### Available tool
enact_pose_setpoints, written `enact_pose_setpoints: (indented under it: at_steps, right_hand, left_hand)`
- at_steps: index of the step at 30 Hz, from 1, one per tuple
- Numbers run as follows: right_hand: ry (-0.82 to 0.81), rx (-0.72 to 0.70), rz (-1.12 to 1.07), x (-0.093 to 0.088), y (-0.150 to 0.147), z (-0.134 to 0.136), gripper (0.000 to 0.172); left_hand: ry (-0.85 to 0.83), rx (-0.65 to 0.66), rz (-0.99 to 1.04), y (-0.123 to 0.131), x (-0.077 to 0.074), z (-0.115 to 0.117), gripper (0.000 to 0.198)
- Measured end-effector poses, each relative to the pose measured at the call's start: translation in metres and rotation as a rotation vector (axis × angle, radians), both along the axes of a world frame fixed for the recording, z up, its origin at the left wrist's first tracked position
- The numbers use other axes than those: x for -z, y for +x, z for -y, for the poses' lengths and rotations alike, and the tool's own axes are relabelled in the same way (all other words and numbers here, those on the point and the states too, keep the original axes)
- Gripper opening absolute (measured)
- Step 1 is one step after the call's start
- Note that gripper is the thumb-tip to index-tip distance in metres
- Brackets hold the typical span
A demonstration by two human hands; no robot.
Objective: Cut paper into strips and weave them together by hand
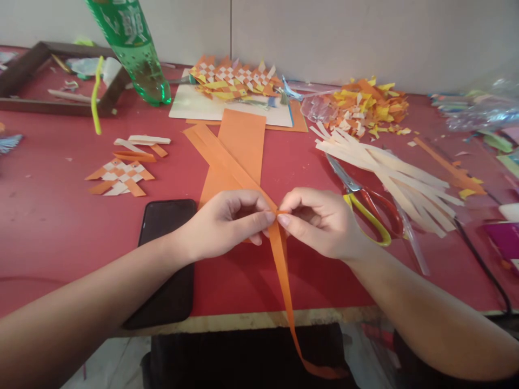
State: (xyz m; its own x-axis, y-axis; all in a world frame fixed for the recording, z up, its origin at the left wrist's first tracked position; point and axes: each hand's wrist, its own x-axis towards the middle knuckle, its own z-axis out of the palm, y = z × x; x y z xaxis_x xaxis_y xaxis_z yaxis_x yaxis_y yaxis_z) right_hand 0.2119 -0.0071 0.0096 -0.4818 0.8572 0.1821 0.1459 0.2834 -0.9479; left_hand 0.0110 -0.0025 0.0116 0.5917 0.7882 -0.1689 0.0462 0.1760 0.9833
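Note:
Both thumbs meet over a long orange paper strip (283, 270), pinched between my left hand (239, 219) and my right hand (316, 219). The strip's lower end hangs past the table edge and curls below it. More orange strips (219, 148) reach up and left from my fingers. Behind them lies a wider sheet of orange paper (243, 127). Under my left wrist is a black phone (170, 221). Scissors (367, 202) with red and yellow handles lie to the right of my right hand, partly covered by cream paper strips (389, 167).
A woven orange and white paper piece (121, 175) lies on the left. Further back are a green bottle (140, 59), a dark frame (24, 104), several finished woven pieces (235, 75) and a pile of paper scraps (368, 102). The table's front edge (263, 320) is close.

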Motion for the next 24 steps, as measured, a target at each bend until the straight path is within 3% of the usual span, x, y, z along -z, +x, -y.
enact_pose_setpoints:
  at_steps: [11, 18, 24]
  right_hand:
    - [0.046, 0.083, 0.034, -0.0018, -0.0003, 0.0046, 0.014]
    - [-0.008, 0.091, 0.018, -0.0034, -0.0001, 0.0029, 0.015]
    - [-0.052, 0.007, 0.010, -0.0045, 0.0010, 0.0021, 0.018]
  left_hand:
    - [-0.061, -0.043, 0.029, 0.0020, -0.0036, 0.0012, 0.018]
    - [-0.020, 0.009, -0.006, 0.0006, -0.0036, 0.0032, 0.018]
    - [0.004, -0.014, -0.023, 0.0014, -0.0027, 0.0013, 0.020]
